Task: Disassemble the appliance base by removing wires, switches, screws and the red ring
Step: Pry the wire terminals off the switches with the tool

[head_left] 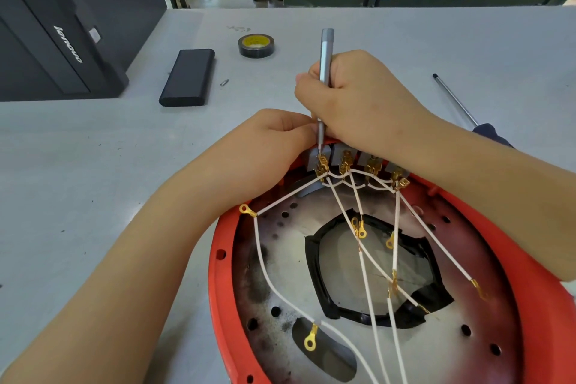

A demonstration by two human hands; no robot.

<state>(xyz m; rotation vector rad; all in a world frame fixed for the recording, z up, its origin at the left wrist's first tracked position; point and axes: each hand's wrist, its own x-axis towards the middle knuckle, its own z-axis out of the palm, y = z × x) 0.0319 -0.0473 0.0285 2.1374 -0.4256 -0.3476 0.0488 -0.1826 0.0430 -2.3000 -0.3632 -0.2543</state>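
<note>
Appliance base [530, 305] sits under both forearms; right hand [352, 97] fist-grips a grey screwdriver [325, 56] upright, left hand [274, 140] beside it pinching near the leftmost switch [318, 159].

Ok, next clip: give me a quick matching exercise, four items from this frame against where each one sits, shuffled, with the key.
Things:
1. tape roll
2. grey screwdriver
3. black case
4. red ring

Places:
A. gripped in the right hand, tip down at the leftmost switch terminal
B. lying flat on the table, left of the tape roll and nearer the camera
C. around the perforated metal plate, under the white wires
D. on the table beyond both hands

Pairs: 1-D, 2-A, 3-B, 4-C
</note>
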